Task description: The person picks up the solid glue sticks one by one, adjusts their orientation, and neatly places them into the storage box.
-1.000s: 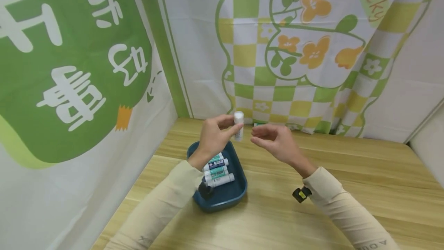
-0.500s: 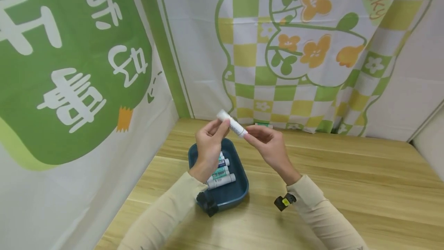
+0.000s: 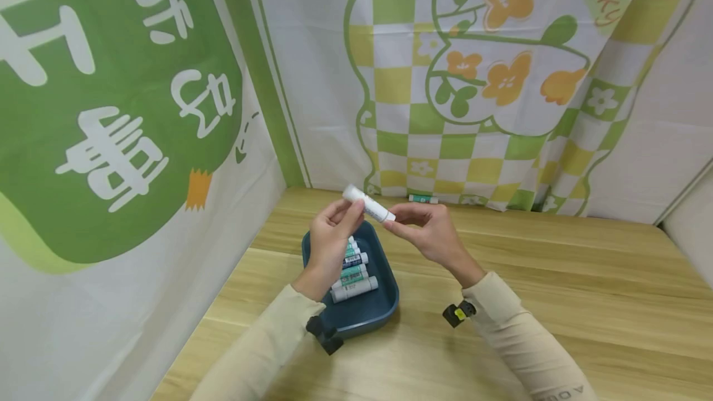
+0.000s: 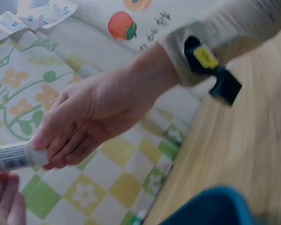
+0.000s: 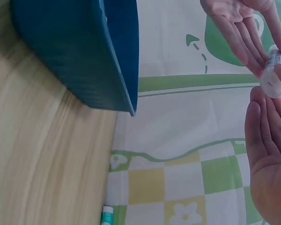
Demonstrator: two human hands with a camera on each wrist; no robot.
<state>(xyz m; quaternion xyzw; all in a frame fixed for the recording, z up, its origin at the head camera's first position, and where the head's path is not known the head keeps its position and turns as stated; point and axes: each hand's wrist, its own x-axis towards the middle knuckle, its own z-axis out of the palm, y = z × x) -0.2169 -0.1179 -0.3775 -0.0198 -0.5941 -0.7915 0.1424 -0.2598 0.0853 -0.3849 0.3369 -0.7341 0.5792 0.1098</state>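
A slim white glue stick (image 3: 370, 204) is held slantwise between both hands above the blue tray's far end. My left hand (image 3: 327, 237) pinches its upper left end between thumb and fingers. At its lower right end, my right hand (image 3: 431, 237) pinches the tip. The left wrist view shows the right thumb and fingertips on that end of the glue stick (image 4: 11, 157), with printed text on its side. Below the hands, the blue tray (image 3: 384, 302) holds several more sticks lying side by side, with white, teal and dark labels; my left hand partly hides them.
A teal-labelled stick (image 3: 423, 199) lies at the back of the wooden table (image 3: 529, 302), against the patterned curtain (image 3: 473, 159). Another cloth (image 3: 167, 302) with large white characters hangs along the left side.
The glue stick was upright in my left hand with the right hand apart. It has tilted, and my right hand has taken its other end. Both hands then shifted slightly left.
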